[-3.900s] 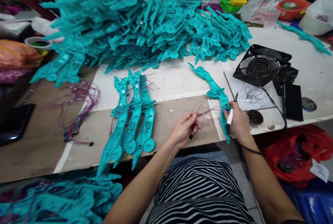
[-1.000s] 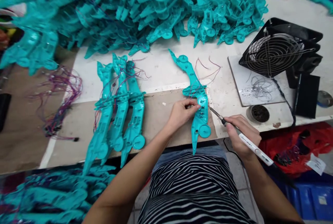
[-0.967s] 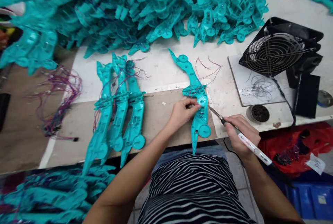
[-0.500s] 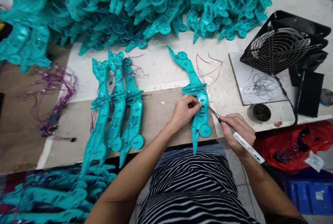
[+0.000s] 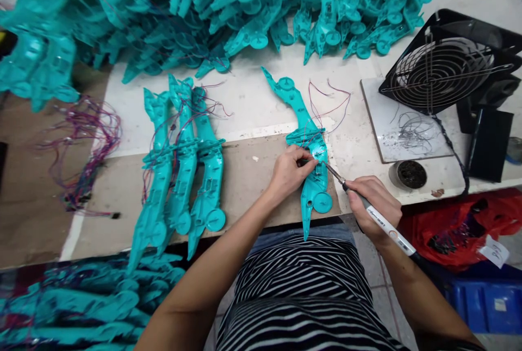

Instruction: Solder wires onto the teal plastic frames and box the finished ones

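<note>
A teal plastic shell [image 5: 299,109] lies on the table in front of me, its pointed end reaching over the front edge. Thin red and dark wires [image 5: 340,109] loop out from its middle. My right hand [image 5: 377,207] is closed round the white handle of a soldering iron [image 5: 383,223], whose tip points into the shell's inner side. Pinched at that same spot, my left hand [image 5: 291,171] has thumb and finger together at the shell; what they hold is too small to make out. Left of it, three similar shells with wires [image 5: 185,161] lie side by side.
A large heap of teal shells [image 5: 244,8] fills the back. On the right stand a black fan [image 5: 438,68], a white board with wire bits [image 5: 389,142] and a small round tin [image 5: 410,175]. Bundled wires [image 5: 87,144] lie left. More shells [image 5: 81,307] sit below the table edge.
The view has shifted very slightly. Both hands stay at the same place on the shell, with the soldering iron's tip still beside the left fingertips.
</note>
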Action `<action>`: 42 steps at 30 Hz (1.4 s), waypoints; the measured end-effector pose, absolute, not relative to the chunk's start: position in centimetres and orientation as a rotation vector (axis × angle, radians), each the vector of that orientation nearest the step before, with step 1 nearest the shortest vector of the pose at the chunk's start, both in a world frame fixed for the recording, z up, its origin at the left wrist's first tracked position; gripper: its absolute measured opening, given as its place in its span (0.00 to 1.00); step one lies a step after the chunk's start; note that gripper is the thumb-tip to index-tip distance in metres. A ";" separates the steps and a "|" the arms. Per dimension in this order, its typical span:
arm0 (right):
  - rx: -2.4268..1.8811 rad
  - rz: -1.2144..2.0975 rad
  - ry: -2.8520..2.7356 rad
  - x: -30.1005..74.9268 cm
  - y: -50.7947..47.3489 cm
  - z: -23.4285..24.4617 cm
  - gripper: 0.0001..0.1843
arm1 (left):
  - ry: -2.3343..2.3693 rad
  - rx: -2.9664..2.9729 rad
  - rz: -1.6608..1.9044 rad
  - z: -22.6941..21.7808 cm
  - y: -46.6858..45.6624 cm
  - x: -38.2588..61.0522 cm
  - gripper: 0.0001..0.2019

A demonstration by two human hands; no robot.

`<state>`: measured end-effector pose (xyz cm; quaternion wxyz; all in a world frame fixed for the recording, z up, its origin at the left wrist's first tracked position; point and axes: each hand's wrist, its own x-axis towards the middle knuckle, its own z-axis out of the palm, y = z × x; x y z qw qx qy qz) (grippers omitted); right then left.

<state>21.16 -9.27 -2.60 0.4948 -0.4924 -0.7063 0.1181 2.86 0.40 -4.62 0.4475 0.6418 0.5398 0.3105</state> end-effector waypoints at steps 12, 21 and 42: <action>-1.203 0.247 -1.745 21.3 -9.3 -2.5 0.12 | 1.345 1.581 0.782 -4.6 0.3 2.9 0.03; -1.205 0.271 -1.710 21.2 -9.2 -2.5 0.13 | 1.345 1.592 0.792 -4.8 0.4 2.9 0.03; -1.370 0.505 -1.511 18.7 -2.7 -3.9 0.19 | 1.338 1.669 0.776 -5.0 0.4 2.8 0.02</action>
